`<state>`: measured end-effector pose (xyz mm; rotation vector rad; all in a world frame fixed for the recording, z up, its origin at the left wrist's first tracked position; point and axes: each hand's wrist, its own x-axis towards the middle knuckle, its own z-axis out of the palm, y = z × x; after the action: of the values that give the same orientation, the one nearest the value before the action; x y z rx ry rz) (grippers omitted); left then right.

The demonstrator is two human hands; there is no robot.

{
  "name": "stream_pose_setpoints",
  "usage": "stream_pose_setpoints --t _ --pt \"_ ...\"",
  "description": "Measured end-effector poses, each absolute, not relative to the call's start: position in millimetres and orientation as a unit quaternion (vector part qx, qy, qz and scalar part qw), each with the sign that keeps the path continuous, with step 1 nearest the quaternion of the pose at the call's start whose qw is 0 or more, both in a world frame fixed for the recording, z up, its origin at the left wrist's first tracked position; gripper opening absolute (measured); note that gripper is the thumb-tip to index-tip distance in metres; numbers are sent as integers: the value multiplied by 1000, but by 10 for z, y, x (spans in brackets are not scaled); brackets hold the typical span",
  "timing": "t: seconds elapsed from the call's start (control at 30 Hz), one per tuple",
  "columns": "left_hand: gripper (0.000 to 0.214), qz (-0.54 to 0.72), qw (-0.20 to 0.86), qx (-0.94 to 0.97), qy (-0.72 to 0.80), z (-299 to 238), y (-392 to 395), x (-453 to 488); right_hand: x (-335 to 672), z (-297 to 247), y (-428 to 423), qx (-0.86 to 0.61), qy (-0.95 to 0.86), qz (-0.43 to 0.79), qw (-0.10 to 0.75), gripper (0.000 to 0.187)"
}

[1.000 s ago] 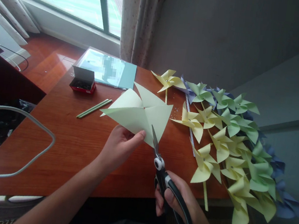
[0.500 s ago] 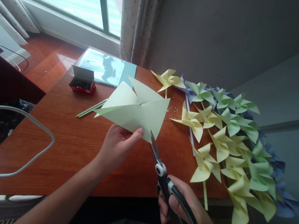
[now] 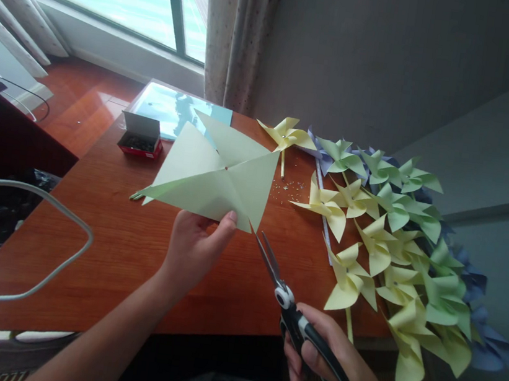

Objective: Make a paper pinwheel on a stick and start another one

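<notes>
My left hand (image 3: 193,250) pinches the near edge of a pale green paper square (image 3: 212,172) with cuts running in from its corners, and holds it above the wooden table (image 3: 102,239). My right hand (image 3: 329,366) grips black-handled scissors (image 3: 287,301). Their blades are slightly parted and point up-left, the tips just off the paper's near right corner and apart from it. Two thin green sticks (image 3: 137,194) lie on the table, mostly hidden behind the paper.
Several finished yellow, green and purple paper pinwheels (image 3: 389,233) lie piled along the table's right side. A small red box of pins (image 3: 142,136) and a blue booklet (image 3: 174,105) sit at the back left. A white cable loop (image 3: 22,247) hangs at the left.
The scissors have drawn back out of the paper, down and to the right. My left hand has lifted the paper and turned it left, covering the sticks.
</notes>
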<state>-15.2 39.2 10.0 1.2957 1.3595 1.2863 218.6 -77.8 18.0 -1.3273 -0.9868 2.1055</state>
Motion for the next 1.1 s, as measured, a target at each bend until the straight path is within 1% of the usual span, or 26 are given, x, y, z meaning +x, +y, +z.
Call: stream_pose_setpoints --t 0.17,0.43,0.73,0.93,1.1 --pt "22 497 408 539 544 19 397 -152 2234 221 -779 -473 -363 767 236 59" --pt "13 509 443 558 484 -93 384 -140 2218 132 -767 -480 -368 758 243 55" --pt "20 485 487 569 451 -43 376 -142 2174 148 -712 -466 -373 765 242 53" --pt "16 490 537 537 428 35 398 -144 2158 94 -743 -461 -361 765 267 55" --pt "10 486 564 528 408 47 389 -134 2146 115 -713 -465 -360 766 258 56"
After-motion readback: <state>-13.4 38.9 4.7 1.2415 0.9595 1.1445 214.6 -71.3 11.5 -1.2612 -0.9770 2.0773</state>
